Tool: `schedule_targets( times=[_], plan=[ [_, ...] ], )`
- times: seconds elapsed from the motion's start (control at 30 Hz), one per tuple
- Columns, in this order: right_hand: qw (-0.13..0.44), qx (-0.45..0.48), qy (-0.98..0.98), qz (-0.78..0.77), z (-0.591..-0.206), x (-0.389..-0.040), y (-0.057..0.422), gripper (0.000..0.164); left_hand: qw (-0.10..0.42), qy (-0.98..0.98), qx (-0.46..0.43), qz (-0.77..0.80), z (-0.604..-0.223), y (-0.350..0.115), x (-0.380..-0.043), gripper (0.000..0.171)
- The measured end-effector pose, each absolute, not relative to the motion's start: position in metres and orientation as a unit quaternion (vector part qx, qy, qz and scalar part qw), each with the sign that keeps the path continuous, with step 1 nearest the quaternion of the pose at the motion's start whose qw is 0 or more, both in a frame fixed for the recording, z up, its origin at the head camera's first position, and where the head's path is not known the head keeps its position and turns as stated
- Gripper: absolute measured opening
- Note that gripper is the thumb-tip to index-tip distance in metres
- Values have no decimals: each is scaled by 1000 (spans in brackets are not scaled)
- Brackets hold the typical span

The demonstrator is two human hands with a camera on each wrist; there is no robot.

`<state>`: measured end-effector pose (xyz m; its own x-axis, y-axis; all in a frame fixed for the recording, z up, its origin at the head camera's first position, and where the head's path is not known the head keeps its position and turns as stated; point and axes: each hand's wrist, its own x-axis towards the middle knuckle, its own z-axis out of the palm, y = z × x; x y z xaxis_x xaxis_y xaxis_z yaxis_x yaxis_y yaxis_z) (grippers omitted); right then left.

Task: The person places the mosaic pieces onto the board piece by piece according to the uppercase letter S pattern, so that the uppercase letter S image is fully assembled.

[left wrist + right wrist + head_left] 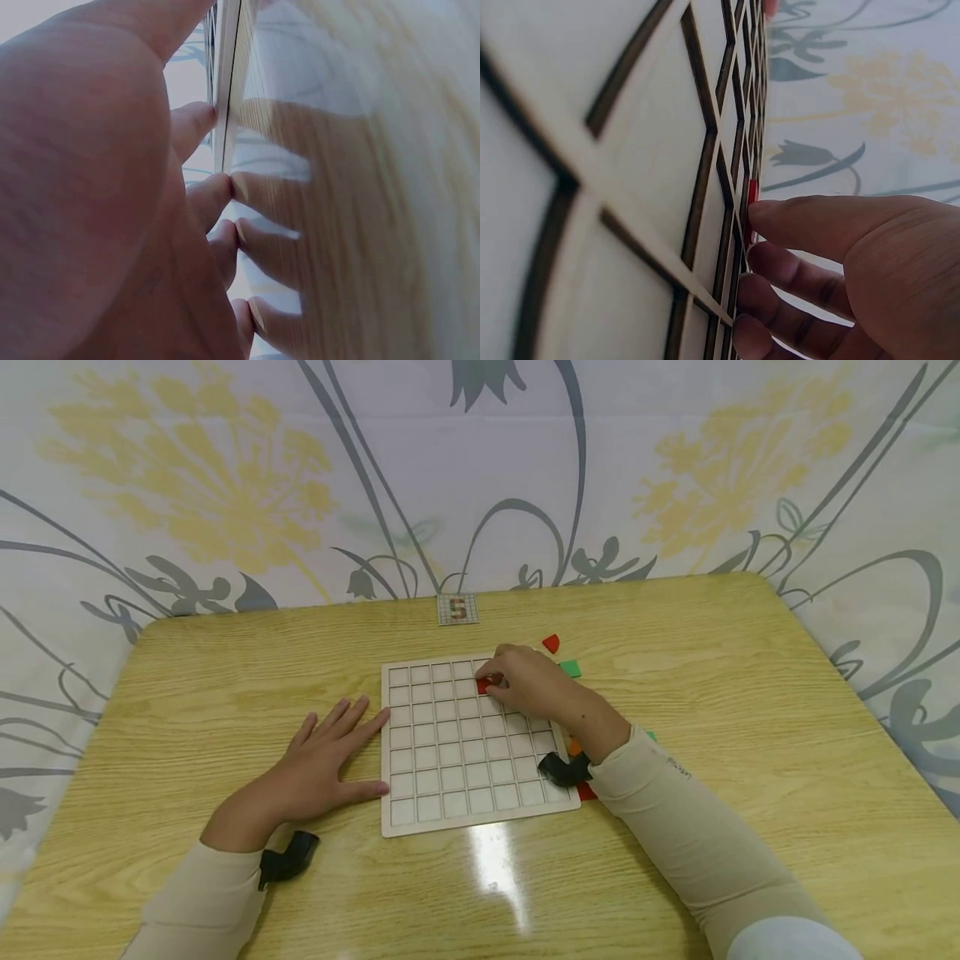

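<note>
Over the far part of the grid board [448, 732], I have the right hand [536, 687] pinching a red piece [483, 687] between thumb and finger, probably light, stiff and slick (best taken by its edges), while the left hand [326, 768], fingers spread and holding nothing, touches the grid board's left edge. Beneath the grid board lies a shiny wood-grain table [225, 668]; beyond it rises a flowered backdrop [480, 460].

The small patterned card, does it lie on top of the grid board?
No, the card lies on the table near its far edge, beyond the grid board.
</note>
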<state>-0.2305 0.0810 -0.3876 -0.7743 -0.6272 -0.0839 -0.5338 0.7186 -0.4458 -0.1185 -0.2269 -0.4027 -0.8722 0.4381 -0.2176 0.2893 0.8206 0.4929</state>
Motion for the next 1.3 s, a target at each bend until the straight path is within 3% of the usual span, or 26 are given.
schedule_targets(
  times=[0.7, 1.07, 1.3],
  plan=[
    [96, -291, 918, -250, -381, -222, 95, 33, 167, 939, 195, 228, -402, -222, -118, 93],
    [29, -304, 919, -249, -370, -200, 121, 26, 164, 940, 191, 231, -401, -223, -114, 92],
    [15, -304, 925, -227, -363, -189, 143, 25, 165, 939, 192, 231, -398, -223, -115, 92]
  ],
)
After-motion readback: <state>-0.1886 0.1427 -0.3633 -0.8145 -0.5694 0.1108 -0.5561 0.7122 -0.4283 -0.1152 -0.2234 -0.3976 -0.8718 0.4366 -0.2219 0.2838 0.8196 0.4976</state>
